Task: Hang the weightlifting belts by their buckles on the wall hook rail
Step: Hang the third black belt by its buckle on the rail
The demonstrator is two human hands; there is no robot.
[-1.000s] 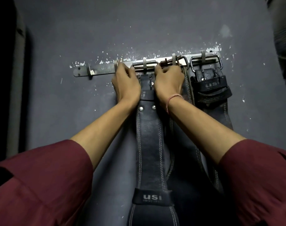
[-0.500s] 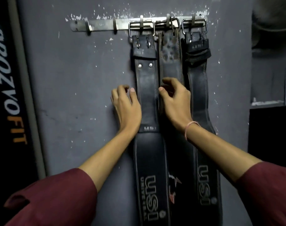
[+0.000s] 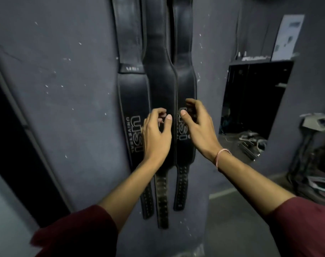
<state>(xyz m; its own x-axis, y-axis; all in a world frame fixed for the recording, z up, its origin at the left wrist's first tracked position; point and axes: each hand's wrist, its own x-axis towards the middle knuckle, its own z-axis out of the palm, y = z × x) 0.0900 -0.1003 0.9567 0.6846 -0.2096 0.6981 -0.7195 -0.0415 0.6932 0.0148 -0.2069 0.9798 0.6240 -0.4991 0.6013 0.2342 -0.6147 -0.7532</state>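
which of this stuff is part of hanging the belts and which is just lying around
Part of the job:
left belt, middle belt and right belt, hanging side by side
left hand and right hand, in front of them

Just lying about:
paper on the far wall
dark recess
clutter below it
grey box

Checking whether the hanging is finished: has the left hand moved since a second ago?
Yes. The left hand has gone down the left belt, from the buckle end to beside its printed logo.
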